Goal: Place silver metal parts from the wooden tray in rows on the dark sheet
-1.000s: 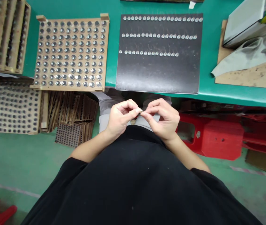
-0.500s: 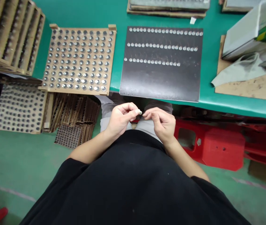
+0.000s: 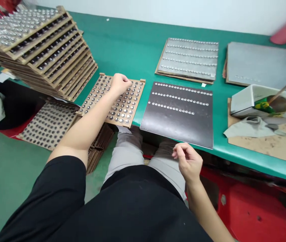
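Note:
My left hand (image 3: 120, 84) reaches over the far part of a wooden board (image 3: 143, 81) filled with rows of small round metal pieces (image 3: 128, 116). Its fingers are closed and bent down at the board; whatever they pinch is hidden behind the hand. Off the table's front edge, above my lap, hovers my right hand (image 3: 188, 162), thumb and fingers curled together. I cannot make out anything between them. A black sheet (image 3: 178, 126) lies on the table between the hands, carrying three rows of small silvery discs (image 3: 180, 98) on its far half.
Stacked boards of metal pieces (image 3: 54, 57) rise at the left. Grey sheets (image 3: 190, 53) with discs lie behind the black one, another grey sheet (image 3: 261, 60) to their right. A white box (image 3: 242, 104) holds a stick; a cloth (image 3: 251, 127) lies before it. Below is a red stool (image 3: 256, 208).
My left hand has gone from my lap, where it pinched a small pale piece near the right hand, out to the board. My right hand has drawn rightward. The view has tilted up.

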A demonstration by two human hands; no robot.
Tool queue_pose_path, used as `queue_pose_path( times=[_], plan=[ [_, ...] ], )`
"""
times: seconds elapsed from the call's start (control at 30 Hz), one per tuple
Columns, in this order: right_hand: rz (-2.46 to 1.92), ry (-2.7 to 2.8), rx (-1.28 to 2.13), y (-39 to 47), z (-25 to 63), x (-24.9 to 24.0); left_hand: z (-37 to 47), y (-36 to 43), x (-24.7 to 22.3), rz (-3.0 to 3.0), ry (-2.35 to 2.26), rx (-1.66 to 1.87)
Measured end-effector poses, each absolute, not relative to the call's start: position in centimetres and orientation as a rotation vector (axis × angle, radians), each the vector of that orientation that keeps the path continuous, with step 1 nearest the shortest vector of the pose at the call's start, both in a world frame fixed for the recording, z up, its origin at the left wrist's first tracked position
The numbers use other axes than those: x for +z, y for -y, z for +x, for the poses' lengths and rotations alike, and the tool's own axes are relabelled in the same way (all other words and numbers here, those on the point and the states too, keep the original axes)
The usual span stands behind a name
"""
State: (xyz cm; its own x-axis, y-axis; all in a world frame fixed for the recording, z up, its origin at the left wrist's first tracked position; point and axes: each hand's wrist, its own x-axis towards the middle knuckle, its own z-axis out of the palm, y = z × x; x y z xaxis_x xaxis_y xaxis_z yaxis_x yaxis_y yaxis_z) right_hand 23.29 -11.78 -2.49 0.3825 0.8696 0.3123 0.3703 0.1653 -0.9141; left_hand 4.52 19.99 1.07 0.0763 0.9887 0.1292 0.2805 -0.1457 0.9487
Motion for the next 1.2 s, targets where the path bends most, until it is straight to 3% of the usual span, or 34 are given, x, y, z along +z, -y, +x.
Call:
queue_pose_path(
  times=[0.17,0.37,0.53,0.83,1.2],
  plan=[
    [-1.407,1.282,0.450,11.6,23.8,-1.7,6.7,-23.0,0.6,1.736,-1.551,0.865],
    [-1.350,1.337,0.388,10.2,26.6,-0.8,7.5,-21.4,1.8,1.835,-1.404,1.005],
    [-1.694,1.160,0.263,5.9,31.0,-0.8,7.7,-13.1,4.1,1.866,-1.054,1.129],
    [-2.173,1.171,0.090,0.7,32.7,-1.1,6.8,1.1,3.4,1.884,-0.637,0.857],
    [-1.315,1.354,0.202,7.8,23.5,0.1,7.1,3.4,0.4,1.116,-0.766,0.798]
  ],
)
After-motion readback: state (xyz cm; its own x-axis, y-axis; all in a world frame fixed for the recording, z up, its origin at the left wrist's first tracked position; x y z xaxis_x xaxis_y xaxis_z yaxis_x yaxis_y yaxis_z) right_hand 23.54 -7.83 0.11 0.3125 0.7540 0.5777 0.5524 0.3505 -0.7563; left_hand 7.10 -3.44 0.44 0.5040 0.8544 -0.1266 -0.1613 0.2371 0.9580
